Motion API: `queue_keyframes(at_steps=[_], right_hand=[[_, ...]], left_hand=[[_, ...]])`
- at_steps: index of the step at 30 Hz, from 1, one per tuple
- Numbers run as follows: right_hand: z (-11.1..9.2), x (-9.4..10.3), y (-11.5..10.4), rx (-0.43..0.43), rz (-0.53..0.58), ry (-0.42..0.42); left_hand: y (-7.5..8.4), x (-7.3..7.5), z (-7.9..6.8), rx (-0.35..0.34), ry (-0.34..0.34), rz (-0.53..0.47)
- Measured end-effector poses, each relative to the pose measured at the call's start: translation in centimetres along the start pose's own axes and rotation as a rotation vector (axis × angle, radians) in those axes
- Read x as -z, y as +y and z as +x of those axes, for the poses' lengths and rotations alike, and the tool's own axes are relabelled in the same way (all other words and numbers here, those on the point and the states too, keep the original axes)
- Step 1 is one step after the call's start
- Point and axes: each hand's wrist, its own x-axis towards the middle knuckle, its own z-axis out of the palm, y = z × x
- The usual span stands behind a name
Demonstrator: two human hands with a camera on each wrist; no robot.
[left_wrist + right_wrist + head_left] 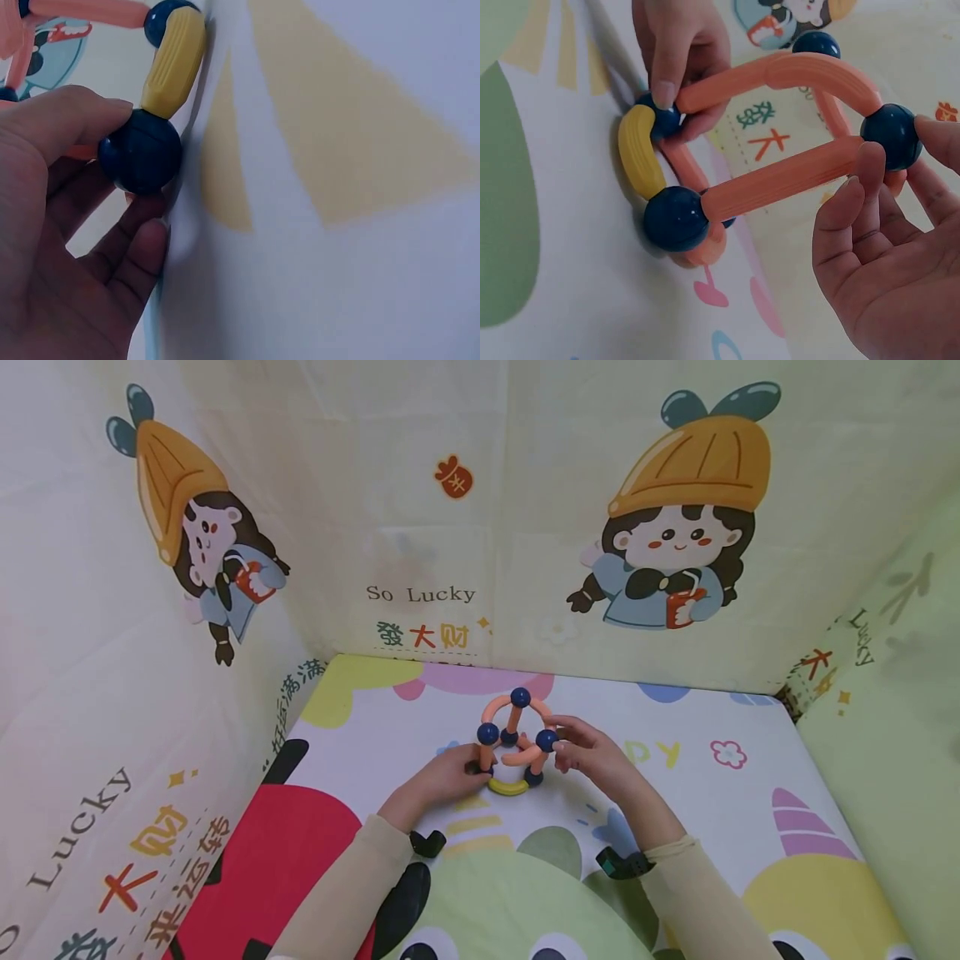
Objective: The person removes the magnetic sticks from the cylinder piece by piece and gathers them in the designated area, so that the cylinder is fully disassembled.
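A small frame of orange rods and navy balls (520, 697) stands on the tabletop between both hands. Along its near bottom edge runs a curved yellow rod (508, 787), linking two balls. My left hand (453, 770) pinches the lower left navy ball (141, 152), thumb on top and fingers beneath, at the end of the yellow rod. At the upper right corner, my right hand (597, 758) holds another navy ball (892, 137) between thumb and fingers. A straight orange rod (784, 180) joins that ball to the lower right one (676, 218). Curved orange rods form the top.
A printed cloth (742, 802) covers the table. Pale curtains with cartoon figures enclose it at the back (525, 543), left (82, 668) and right (892, 710). Dark bands (626, 863) sit around both wrists.
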Motion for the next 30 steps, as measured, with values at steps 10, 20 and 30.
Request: queue_keyframes(at_steps=[10, 20, 30], right_hand=[[-0.1, -0.6, 0.5, 0.051, -0.030, -0.033], [-0.4, -1.2, 0.0, 0.076, -0.028, -0.056], [-0.3, -1.3, 0.2, 0.088, 0.008, -0.089]], left_hand=[[-0.8, 0.6, 0.7, -0.033, -0.002, -0.113], [-1.0, 0.9, 0.7, -0.044, -0.007, -0.102], [-1.5, 1.0, 1.1, -0.031, 0.049, -0.139]])
